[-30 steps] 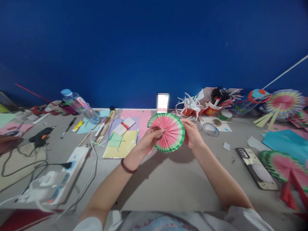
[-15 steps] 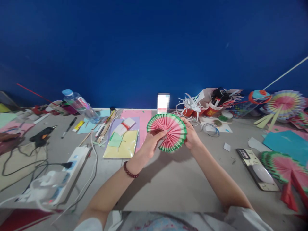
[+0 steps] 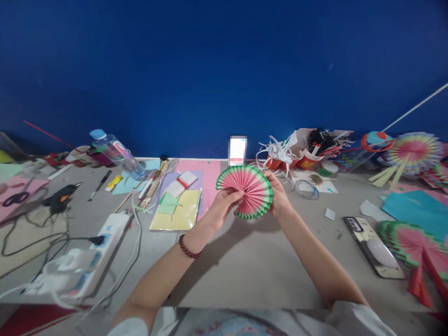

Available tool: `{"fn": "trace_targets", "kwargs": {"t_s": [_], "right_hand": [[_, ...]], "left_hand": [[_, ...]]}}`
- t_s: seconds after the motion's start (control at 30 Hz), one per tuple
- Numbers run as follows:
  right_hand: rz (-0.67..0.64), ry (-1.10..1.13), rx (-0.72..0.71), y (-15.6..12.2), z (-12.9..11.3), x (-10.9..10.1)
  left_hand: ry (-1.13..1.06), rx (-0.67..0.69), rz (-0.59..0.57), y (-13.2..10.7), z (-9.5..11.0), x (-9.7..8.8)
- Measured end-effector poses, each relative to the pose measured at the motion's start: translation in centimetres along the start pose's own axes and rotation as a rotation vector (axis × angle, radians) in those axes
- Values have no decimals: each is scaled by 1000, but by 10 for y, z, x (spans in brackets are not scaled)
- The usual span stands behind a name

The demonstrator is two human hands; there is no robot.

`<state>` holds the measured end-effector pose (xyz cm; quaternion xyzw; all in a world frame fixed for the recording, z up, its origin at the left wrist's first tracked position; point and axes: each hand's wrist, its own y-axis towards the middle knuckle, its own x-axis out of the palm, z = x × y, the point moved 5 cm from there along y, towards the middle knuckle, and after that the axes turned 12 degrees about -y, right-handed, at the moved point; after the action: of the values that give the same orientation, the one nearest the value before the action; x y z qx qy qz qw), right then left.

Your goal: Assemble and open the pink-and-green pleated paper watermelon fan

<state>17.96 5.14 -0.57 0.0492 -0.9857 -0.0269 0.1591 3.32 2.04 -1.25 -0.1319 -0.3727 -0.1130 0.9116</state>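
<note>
Between my hands, above the grey table, is a pleated paper fan (image 3: 257, 186), pink inside with a pale green and dark green rim. It is spread almost into a full round, with a gap at the lower left. My left hand (image 3: 226, 203) pinches it near the centre, thumb on the front. At the right rim my right hand (image 3: 278, 193) grips the edge, its fingers partly hidden behind the paper. On the table at the right lie similar watermelon-coloured fans (image 3: 413, 242) with red paper strips.
A power strip (image 3: 105, 247) with cables and a glue gun (image 3: 59, 199) lie left. Behind them leans a plastic bottle (image 3: 119, 154). Coloured paper packs (image 3: 177, 219) lie left of the fan. Red cups (image 3: 310, 161) stand at the back. A phone (image 3: 374, 247) lies right.
The fan has shifted and turned slightly, its gap at the lower left a little wider. At the far left, another person's hand has drawn back, and scissors now show on the pink paper.
</note>
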Motion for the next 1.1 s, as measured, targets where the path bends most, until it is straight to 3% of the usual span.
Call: {"fn": "trace_targets", "kwargs": {"t_s": [0.2,0.43,0.73,1.1], "right_hand": [[17,-20,-6,1,-1,4],[-29,-71,-13,2,4,2],[-210,-213,-32,2,9,6],[-201,-256,-53,4,8,4]], "left_hand": [[35,40,145,2,3,-8],[100,40,199,2,11,-12],[144,6,146,-2,13,-2],[127,-27,73,0,7,-4]]}}
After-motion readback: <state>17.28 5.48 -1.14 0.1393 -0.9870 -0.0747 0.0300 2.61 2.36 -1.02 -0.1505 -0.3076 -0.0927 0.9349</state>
